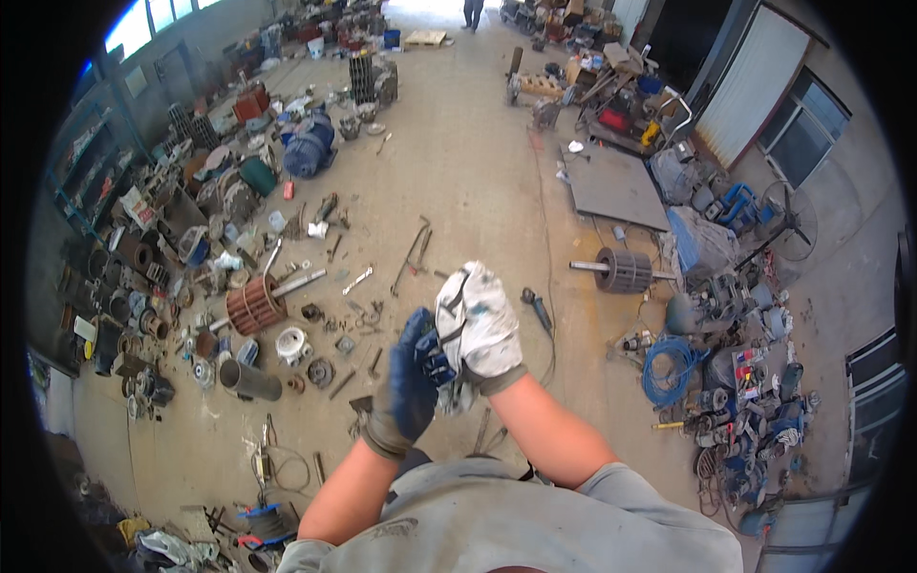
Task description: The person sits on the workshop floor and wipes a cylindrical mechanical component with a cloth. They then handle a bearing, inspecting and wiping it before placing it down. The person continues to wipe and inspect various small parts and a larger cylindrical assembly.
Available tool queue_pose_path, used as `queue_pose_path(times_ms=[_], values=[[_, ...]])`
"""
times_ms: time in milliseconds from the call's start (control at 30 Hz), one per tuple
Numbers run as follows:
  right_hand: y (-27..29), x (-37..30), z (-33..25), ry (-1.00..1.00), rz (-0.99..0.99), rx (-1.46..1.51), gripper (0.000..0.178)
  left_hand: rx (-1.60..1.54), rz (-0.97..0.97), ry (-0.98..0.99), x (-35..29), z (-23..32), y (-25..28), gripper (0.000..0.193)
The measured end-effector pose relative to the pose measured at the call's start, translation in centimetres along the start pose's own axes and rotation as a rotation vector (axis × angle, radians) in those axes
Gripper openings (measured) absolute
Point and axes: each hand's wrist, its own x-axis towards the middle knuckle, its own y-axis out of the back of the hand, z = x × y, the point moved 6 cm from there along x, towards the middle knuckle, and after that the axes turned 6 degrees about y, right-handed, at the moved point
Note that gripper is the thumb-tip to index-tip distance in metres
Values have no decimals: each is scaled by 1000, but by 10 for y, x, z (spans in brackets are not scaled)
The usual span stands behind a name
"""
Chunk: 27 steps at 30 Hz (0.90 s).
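Observation:
Both my hands are raised in front of my chest, wearing work gloves. My left hand (413, 377), in a blue-coated glove with a grey cuff, is held up with its fingers curled against the near left side of a white rag (482, 325). The rag has dark streaks and a small blue stain. It is bunched over my right hand (501, 380), hiding those fingers and leaving mostly the grey glove cuff in sight. A greyish end of cloth hangs below, between the hands.
Left on the floor are a reddish rotor (255, 306), a grey pipe piece (250, 380), a blue motor (308, 145) and scattered tools. To the right lie an angle grinder (540, 311), a dark rotor (623, 271), a coiled blue hose (669, 371) and a metal plate (616, 184). A person (472, 13) stands far off.

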Motion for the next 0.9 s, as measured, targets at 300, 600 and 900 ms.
queue_pose_path(times_ms=[300,600,900], values=[[-41,-18,9,-465,384,997,18,-76,-174,54,-10,19,-19,84],[-13,-14,-8,97,-144,-364,10,1455,-41,-303,-6,18,-46,54],[-28,3,-55,488,-203,-1174,21,957,283,-125,-44,50,-9,57]])
